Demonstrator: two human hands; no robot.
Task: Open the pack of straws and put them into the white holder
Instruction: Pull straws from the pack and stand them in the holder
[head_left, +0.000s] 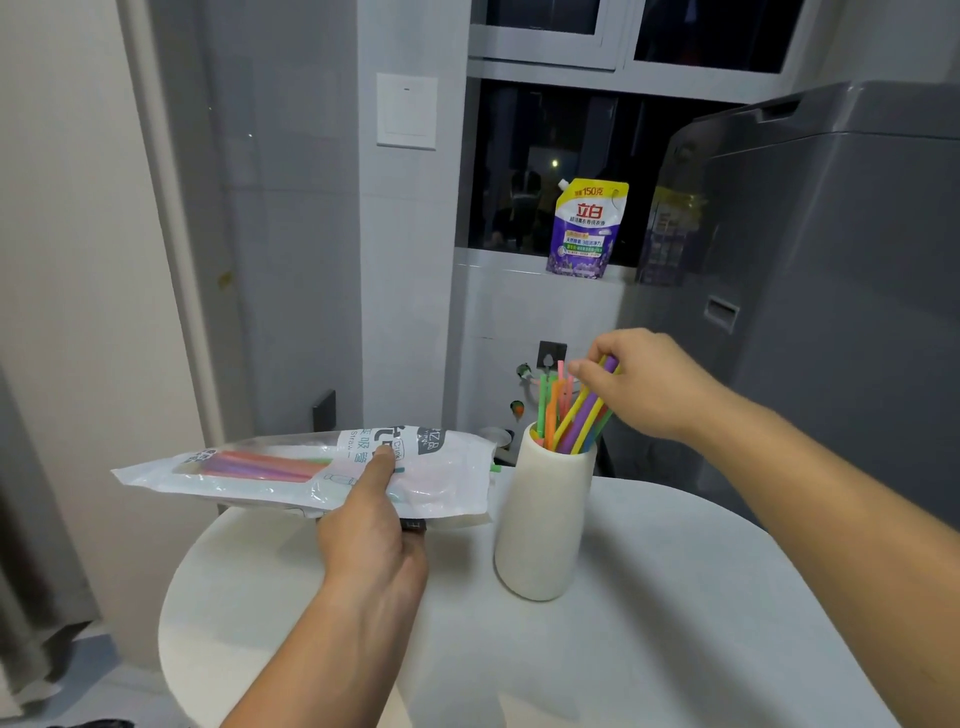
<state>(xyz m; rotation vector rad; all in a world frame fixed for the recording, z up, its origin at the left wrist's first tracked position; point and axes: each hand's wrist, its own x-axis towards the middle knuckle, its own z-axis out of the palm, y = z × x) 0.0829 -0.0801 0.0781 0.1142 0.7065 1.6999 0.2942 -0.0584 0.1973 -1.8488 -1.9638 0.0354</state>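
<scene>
View: head camera, looking forward and down; the white holder (545, 519) is taken as landmark, upright on the round table (701, 597).
Right hand (649, 384): held just above and right of the holder; its fingertips are pinched on the tops of the leaning straws (582, 415).
Leaning straws: yellow, purple, green; lower ends are inside the holder, long axis tilted up toward the right. Orange, green and pink ones are stood more upright beside them.
Left hand (374, 525): left of the holder; the thumb is pressed on top of the pack (441, 478), the fingers are tucked beneath, mostly hidden.
Pack: lifted off the table, long axis level, running leftward from the holder. Its near end is just beside the holder's upper wall, and a green tip is seen poking out there.
Pack contents: packed straws (260, 465) are seen through the clear window, at the end far from the holder.
Nearer hand: the right, as judged. A release is called for next, then a reach left to the pack mouth.
Behind the holder: a detergent pouch (587, 228) is stood on the sill.
</scene>
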